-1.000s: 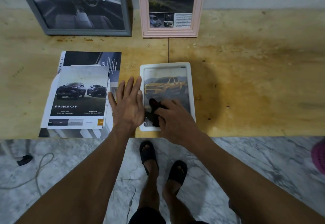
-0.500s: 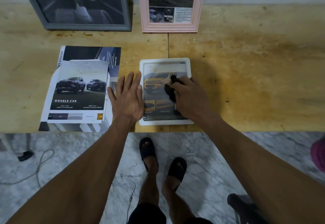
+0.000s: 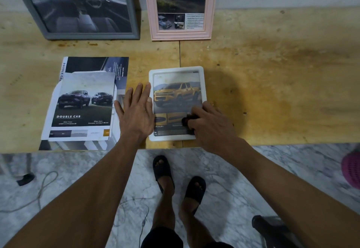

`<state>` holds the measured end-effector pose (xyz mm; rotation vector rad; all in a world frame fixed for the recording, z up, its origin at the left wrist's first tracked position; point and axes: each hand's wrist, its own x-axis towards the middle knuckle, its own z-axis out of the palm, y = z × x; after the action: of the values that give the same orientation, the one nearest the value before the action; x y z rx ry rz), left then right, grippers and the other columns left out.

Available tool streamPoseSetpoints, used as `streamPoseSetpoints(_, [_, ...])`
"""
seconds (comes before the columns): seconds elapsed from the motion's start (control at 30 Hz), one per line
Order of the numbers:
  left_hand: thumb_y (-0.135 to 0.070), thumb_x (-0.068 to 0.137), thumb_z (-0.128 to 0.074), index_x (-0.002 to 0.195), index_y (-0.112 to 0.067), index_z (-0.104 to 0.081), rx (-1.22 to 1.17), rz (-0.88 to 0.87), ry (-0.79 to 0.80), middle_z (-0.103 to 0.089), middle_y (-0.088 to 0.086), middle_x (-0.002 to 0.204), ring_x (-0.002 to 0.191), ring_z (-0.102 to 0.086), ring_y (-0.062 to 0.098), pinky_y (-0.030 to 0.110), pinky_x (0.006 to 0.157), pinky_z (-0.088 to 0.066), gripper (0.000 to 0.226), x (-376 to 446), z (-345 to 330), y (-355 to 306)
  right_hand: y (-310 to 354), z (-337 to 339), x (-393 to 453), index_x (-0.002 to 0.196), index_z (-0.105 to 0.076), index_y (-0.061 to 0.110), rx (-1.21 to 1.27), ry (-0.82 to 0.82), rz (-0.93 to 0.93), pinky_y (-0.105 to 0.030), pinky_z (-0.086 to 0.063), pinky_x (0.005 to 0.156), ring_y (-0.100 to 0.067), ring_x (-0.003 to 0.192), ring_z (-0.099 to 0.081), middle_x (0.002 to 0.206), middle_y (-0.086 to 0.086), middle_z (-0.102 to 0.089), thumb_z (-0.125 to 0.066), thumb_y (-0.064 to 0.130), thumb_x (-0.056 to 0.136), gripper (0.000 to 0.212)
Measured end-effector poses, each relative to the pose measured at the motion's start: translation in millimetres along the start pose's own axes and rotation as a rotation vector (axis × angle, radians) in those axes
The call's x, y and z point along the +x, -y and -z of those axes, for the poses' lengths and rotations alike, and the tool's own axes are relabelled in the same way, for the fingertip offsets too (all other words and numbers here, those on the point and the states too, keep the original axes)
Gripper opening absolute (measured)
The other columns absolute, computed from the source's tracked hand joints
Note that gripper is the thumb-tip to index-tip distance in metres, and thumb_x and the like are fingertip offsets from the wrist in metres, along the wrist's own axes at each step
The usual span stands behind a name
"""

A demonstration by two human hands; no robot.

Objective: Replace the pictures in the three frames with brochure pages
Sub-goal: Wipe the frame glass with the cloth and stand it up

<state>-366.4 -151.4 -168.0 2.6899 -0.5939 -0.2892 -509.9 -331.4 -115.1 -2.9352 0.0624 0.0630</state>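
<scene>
A single wide-angle camera worn on the person's head looks forward and steeply down. It sits close above the counter [image 3: 272,72], taking in its near edge, the hands, and the floor [image 3: 97,179] below.

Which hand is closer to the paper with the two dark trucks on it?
Left. The left hand lies flat just right of the double cab brochure page; the right hand is farther right, on the white picture frame.

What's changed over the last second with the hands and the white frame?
The right hand, gripping a small dark cloth, swept from the near left of the glass up to its middle, then back down to the near right corner. The left hand stayed flat at the left edge of the white frame. The brochure pages stayed put.
</scene>
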Motion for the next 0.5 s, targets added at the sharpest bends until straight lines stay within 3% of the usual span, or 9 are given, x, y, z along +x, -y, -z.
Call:
streamPoseSetpoints(0.3, [-0.045, 0.107, -0.013, 0.159, -0.04, -0.012, 0.007, -0.005, 0.013, -0.013, -0.01, 0.168, 0.156, -0.001, 0.019, 0.058, 0.121, 0.006, 0.052, -0.1, 1.1, 0.2, 1.6, 8.6, 4.1, 0.084, -0.074, 0.017, -0.181, 0.048, 0.029, -0.04, -0.04, 0.075, -0.027, 0.106, -0.05, 0.107, -0.001, -0.057, -0.067, 0.019, 0.081, 0.008])
streamPoseSetpoints(0.37, [-0.044, 0.108, -0.014, 0.159, -0.04, -0.012, 0.009, -0.003, 0.013, -0.013, -0.01, 0.168, 0.156, -0.001, 0.019, 0.058, 0.121, 0.006, 0.051, -0.4, 1.3, 0.3, -4.7, 14.8, 5.9, 0.089, -0.074, 0.018, -0.145, 0.024, -0.058, -0.04, -0.042, 0.076, -0.028, 0.108, -0.049, 0.108, -0.002, -0.057, -0.067, 0.019, 0.081, 0.01])
streamPoseSetpoints(0.5, [-0.043, 0.108, -0.015, 0.159, -0.04, -0.011, 0.008, 0.003, 0.02, -0.012, -0.01, 0.168, 0.155, 0.0, 0.018, 0.057, 0.121, 0.007, 0.051, -0.7, 1.9, -1.2, -38.9, 21.4, 4.6, 0.094, -0.068, 0.008, 0.031, -0.187, -0.449, -0.044, -0.046, 0.075, -0.035, 0.103, -0.044, 0.105, -0.01, -0.054, -0.057, 0.016, 0.089, 0.014])
